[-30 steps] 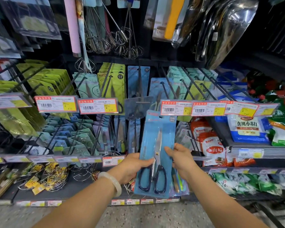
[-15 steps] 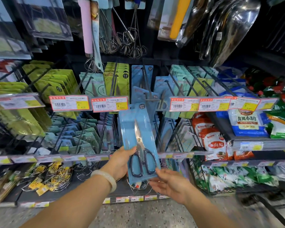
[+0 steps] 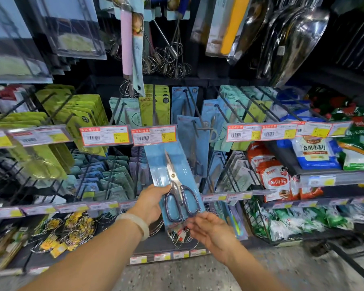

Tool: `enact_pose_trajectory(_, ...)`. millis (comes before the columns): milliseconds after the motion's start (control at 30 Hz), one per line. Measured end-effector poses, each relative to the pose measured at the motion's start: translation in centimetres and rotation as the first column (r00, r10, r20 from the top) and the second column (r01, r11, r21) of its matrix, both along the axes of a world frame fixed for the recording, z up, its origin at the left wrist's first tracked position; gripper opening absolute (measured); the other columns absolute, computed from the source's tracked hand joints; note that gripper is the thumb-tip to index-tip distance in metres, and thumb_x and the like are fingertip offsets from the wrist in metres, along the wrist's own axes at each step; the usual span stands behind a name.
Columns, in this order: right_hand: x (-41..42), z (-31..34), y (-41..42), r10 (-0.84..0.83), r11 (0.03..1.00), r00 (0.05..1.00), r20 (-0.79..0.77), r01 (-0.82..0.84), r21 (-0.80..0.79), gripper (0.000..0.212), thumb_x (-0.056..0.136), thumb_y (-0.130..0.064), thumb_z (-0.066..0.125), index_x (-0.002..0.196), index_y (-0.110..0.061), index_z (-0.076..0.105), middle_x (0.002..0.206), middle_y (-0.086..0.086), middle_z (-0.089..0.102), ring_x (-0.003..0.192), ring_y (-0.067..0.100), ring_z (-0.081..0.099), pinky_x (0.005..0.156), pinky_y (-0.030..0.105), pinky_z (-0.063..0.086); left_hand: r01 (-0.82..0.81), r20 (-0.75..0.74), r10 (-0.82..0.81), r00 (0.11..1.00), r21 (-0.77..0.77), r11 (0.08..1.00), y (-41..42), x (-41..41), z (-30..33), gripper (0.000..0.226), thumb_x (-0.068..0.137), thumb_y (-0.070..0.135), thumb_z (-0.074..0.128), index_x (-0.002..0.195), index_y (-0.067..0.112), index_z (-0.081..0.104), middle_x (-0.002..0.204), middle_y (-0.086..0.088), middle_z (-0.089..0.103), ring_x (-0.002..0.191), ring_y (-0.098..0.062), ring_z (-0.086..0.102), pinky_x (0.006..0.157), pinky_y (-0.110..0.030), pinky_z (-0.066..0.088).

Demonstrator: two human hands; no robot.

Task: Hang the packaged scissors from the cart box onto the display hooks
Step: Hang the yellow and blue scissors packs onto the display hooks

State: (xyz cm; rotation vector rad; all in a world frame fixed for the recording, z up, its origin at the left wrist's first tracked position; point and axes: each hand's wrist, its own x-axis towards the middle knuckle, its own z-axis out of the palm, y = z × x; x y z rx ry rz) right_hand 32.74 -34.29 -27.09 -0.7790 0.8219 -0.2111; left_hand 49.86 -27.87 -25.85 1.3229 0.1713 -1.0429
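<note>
A blue packaged pair of scissors (image 3: 157, 162) with dark handles is held upright, tilted left, in front of the middle hook row. My left hand (image 3: 149, 204) grips its left edge near the handles. My right hand (image 3: 210, 229) is below it, fingers spread, fingertips touching the pack's lower right corner. The pack's top sits behind a red-framed price tag (image 3: 153, 135). Just to the right, another blue scissors pack (image 3: 194, 148) hangs on a black display hook (image 3: 194, 127). The cart box is out of view.
Rows of black hooks carry green packs (image 3: 78, 114) at left and teal packs (image 3: 105, 177) below. Whisks (image 3: 170, 59) and metal scoops (image 3: 292, 38) hang above. Food bags (image 3: 311, 152) fill shelves at right. A dark bar (image 3: 349, 263) crosses the floor at bottom right.
The pack has moved left and tilted, its top now under the price tag. My right hand let go of the pack's side and dropped below its bottom corner.
</note>
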Motion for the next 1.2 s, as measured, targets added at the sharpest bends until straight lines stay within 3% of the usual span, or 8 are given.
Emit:
enact_pose_trajectory(167, 0.0, 0.6, 0.5, 0.017, 0.986, 0.999, 0.036, -0.011, -0.168, 0.013, 0.092, 0.004, 0.046, 0.084, -0.003, 0.055, 0.072, 0.006, 0.072, 0.068, 0.014, 0.069, 0.071, 0.027, 0.055, -0.016, -0.003, 0.016, 1.000, -0.020, 1.000, -0.1, -0.1, 0.2, 0.018, 0.091, -0.001, 0.053, 0.108, -0.001, 0.059, 0.072, -0.008, 0.068, 0.056, -0.018, 0.065, 0.060, -0.033, 0.053)
enact_pose_trajectory(300, 0.0, 1.1, 0.7, -0.006, 0.982, 0.997, 0.078, 0.021, -0.189, 0.011, 0.091, 0.001, 0.048, 0.085, -0.003, 0.056, 0.072, 0.006, 0.071, 0.069, 0.016, 0.069, 0.070, 0.028, 0.055, -0.051, -0.023, 0.051, 0.998, -0.020, 0.998, -0.1, -0.1, 0.4, 0.026, 0.092, 0.002, 0.054, 0.118, 0.001, 0.056, 0.089, -0.012, 0.064, 0.076, -0.026, 0.061, 0.077, -0.042, 0.053)
enact_pose_trajectory(400, 0.0, 1.2, 0.7, -0.021, 0.982, 0.995, 0.100, 0.039, -0.184, 0.008, 0.090, 0.000, 0.050, 0.084, -0.002, 0.055, 0.074, 0.008, 0.071, 0.071, 0.017, 0.068, 0.073, 0.029, 0.056, -0.065, -0.033, 0.065, 0.997, -0.004, 0.998, -0.1, -0.2, 0.5, 0.028, 0.093, 0.006, 0.053, 0.121, 0.002, 0.056, 0.097, -0.014, 0.065, 0.082, -0.029, 0.062, 0.080, -0.045, 0.052)
enact_pose_trajectory(600, 0.0, 1.4, 0.9, -0.046, 0.986, 0.994, 0.104, 0.062, -0.156, 0.014, 0.092, -0.001, 0.047, 0.080, -0.004, 0.053, 0.072, 0.011, 0.072, 0.069, 0.020, 0.071, 0.068, 0.028, 0.057, -0.090, -0.044, 0.089, 0.995, -0.026, 0.996, -0.4, -0.7, 0.5, 0.009, 0.095, 0.006, 0.051, 0.097, 0.006, 0.060, 0.087, -0.012, 0.064, 0.075, -0.027, 0.060, 0.080, -0.044, 0.051)
enact_pose_trajectory(700, -0.1, 1.5, 0.8, -0.036, 0.988, 0.995, 0.088, 0.049, -0.149, 0.011, 0.092, 0.001, 0.048, 0.082, -0.003, 0.053, 0.073, 0.012, 0.073, 0.070, 0.020, 0.072, 0.067, 0.028, 0.058, -0.101, -0.037, 0.100, 0.994, -0.024, 0.995, -0.5, -0.8, 0.4, 0.006, 0.094, 0.005, 0.053, 0.096, 0.008, 0.058, 0.092, -0.013, 0.065, 0.077, -0.027, 0.060, 0.091, -0.049, 0.049)
enact_pose_trajectory(867, -0.1, 1.5, 0.5, -0.060, 0.988, 0.995, 0.077, 0.070, -0.141, 0.013, 0.091, 0.004, 0.049, 0.080, -0.004, 0.049, 0.072, 0.016, 0.072, 0.066, 0.022, 0.071, 0.063, 0.029, 0.059, -0.094, -0.044, 0.093, 0.995, -0.024, 0.995, -0.9, -1.2, 1.1, 0.007, 0.095, 0.006, 0.051, 0.094, 0.008, 0.057, 0.083, -0.011, 0.063, 0.072, -0.025, 0.059, 0.070, -0.039, 0.051)
enact_pose_trajectory(1067, -0.3, 1.1, 0.3, -0.066, 0.977, 0.996, 0.056, 0.076, -0.198, 0.017, 0.090, 0.007, 0.048, 0.078, -0.005, 0.050, 0.071, 0.013, 0.071, 0.063, 0.021, 0.070, 0.053, 0.025, 0.056, -0.089, -0.043, 0.089, 0.995, -0.004, 0.996, -0.9, -1.5, 1.3, 0.019, 0.094, 0.009, 0.054, 0.112, 0.006, 0.056, 0.085, -0.011, 0.064, 0.073, -0.025, 0.061, 0.063, -0.037, 0.050)
enact_pose_trajectory(1200, -0.4, 1.0, 0.1, -0.067, 0.970, 0.996, 0.058, 0.078, -0.230, 0.018, 0.091, 0.006, 0.047, 0.078, -0.006, 0.050, 0.073, 0.013, 0.070, 0.064, 0.021, 0.069, 0.047, 0.023, 0.049, -0.097, -0.047, 0.096, 0.994, -0.004, 0.995, -1.1, -1.8, 1.6, 0.017, 0.094, 0.009, 0.054, 0.111, 0.007, 0.057, 0.082, -0.010, 0.063, 0.071, -0.024, 0.060, 0.058, -0.035, 0.047)
